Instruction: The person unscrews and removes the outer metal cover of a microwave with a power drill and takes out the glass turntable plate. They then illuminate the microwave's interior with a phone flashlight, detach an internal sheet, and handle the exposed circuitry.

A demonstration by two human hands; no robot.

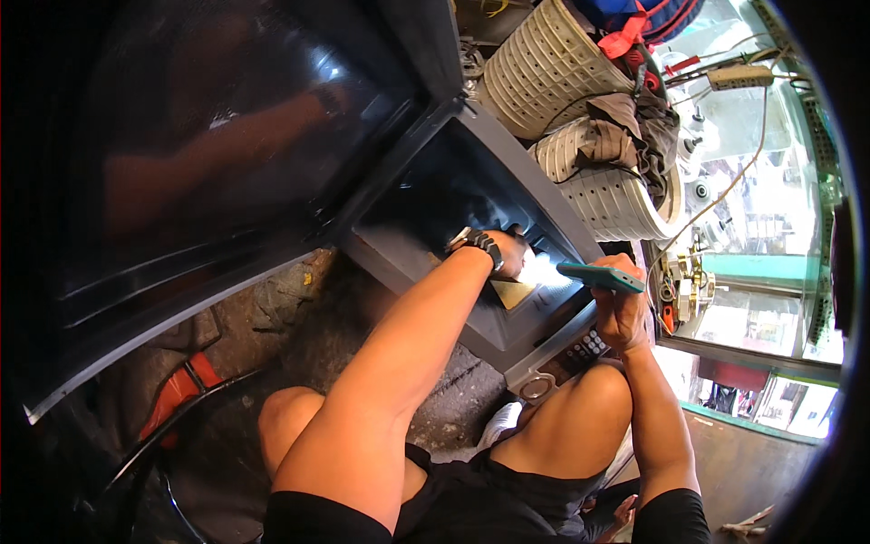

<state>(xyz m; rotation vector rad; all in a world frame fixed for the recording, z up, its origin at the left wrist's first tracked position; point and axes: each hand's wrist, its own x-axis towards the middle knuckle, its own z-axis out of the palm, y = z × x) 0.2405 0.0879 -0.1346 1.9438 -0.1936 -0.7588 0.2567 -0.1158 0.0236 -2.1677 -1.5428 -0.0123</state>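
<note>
A microwave oven lies in front of me with its large dark door swung out to the left. My left hand reaches inside its cavity, a dark band round the wrist. Its fingers are bent beside a small yellowish-tan panel on the lit inner wall; a dark bit shows at them, too unclear to name. Closed round a teal phone, my right hand holds it flat above the cavity's right edge. Bright light under the phone falls on the panel and the left fingers.
White perforated washer tubs stand at the back right, one with a brown cloth over it. Behind them is a glass case with a cable across it. An orange-red object and a black hose lie at left. My knees flank the oven's near side.
</note>
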